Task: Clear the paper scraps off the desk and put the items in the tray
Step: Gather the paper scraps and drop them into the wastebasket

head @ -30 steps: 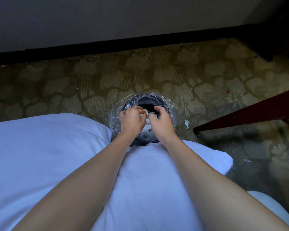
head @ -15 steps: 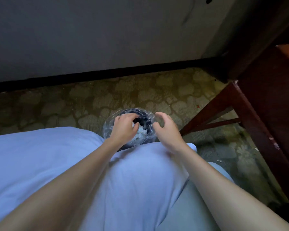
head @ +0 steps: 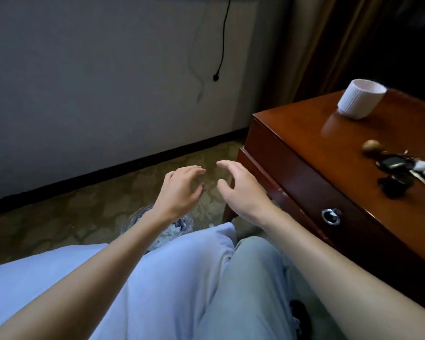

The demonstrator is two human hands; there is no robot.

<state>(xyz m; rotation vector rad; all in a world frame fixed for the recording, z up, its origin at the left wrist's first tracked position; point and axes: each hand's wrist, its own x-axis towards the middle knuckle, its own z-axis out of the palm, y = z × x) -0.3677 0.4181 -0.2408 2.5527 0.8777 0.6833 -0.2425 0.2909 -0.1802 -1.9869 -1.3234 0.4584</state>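
A person's left hand and right hand hover side by side above patterned carpet, fingers loosely spread, holding nothing. Paper scraps lie in a plastic-lined bin on the floor under the left wrist. To the right, a wooden desk bears a white cup and a bunch of keys

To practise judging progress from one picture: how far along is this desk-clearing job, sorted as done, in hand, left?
Done: paper scraps lie in the lined bin on the floor. In hand: nothing; left hand and right hand hover open, empty. Left: the white cup and bunch of keys sit on the desk; no tray is in view.
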